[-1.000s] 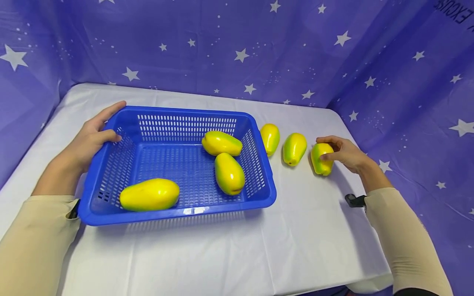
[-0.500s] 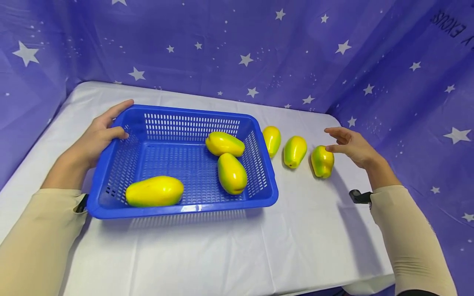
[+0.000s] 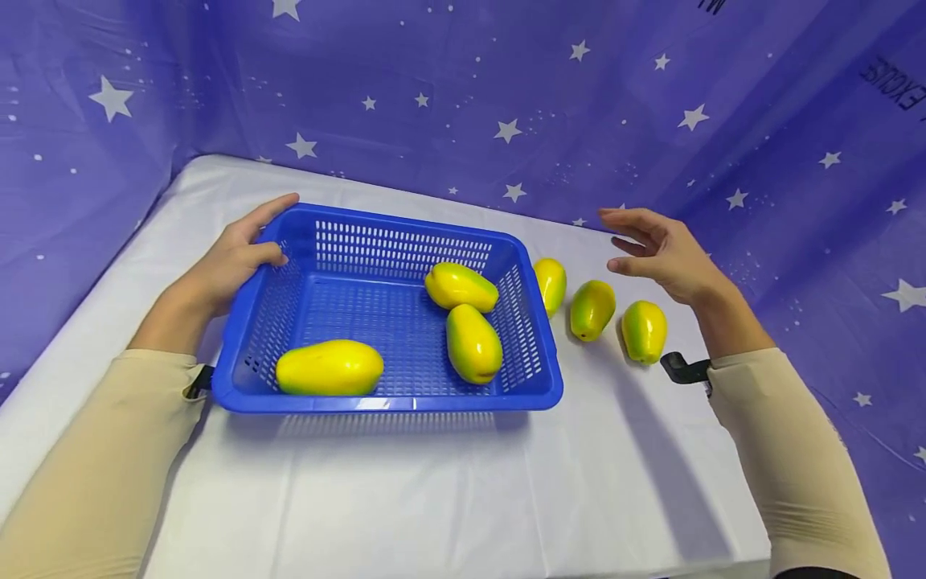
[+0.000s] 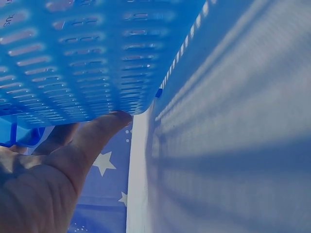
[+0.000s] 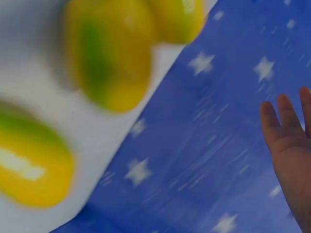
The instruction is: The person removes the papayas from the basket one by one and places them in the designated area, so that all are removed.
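Note:
A blue perforated plastic basket (image 3: 448,404) stands on the white-covered table. My left hand (image 3: 224,269) grips its left rim, thumb over the inner side; the left wrist view shows that hand (image 4: 53,179) against the slotted wall. Inside lie three yellow-green papayas: one at the front left (image 3: 329,368), one at the back right (image 3: 460,287) and one just before that (image 3: 473,344). My right hand (image 3: 669,253) hovers with loosely spread fingers and holds nothing. Below it on the table are three more papayas: one partly behind the basket's rim (image 3: 551,285), a middle one (image 3: 592,310) and a rightmost one (image 3: 644,332).
A purple curtain with white stars (image 3: 434,104) hangs behind the table and along its right side. White cloth (image 3: 405,498) covers the table, and its right edge shows in the right wrist view.
My right hand let go of the rightmost papaya, rose and moved left over the other papayas. The left hand keeps its hold on the basket; the head view has turned slightly.

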Available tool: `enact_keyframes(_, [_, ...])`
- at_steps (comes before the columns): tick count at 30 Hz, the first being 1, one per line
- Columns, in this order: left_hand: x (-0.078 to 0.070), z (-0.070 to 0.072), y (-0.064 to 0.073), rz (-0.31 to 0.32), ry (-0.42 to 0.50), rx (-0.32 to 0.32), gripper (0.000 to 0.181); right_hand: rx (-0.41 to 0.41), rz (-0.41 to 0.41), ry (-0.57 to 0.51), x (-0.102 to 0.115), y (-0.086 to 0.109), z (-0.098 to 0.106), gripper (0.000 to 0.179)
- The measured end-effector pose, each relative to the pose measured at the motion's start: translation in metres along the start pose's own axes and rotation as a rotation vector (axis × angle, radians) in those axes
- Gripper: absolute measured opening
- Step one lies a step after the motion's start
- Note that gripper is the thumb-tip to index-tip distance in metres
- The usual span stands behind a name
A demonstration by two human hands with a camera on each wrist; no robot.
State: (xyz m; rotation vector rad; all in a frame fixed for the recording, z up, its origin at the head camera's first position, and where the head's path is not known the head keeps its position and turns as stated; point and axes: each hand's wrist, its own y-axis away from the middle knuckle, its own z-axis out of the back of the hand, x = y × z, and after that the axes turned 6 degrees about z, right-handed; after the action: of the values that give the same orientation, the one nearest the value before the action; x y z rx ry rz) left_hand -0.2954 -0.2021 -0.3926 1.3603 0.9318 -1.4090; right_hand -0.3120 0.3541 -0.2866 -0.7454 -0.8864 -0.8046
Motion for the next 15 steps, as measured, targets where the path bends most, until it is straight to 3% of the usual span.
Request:
enact_keyframes(6, [-0.001,0.002,0.002,-0.004,0.005,-0.015,0.076,0.174,0.100,0.067,0.036,-0.042,-0.050,0.058])
enact_keyframes(15, [-0.001,0.000,0.001,-0.017,0.003,-0.029,0.079,0.368,0.182,0.115,0.090,-0.078,-0.123,0.058])
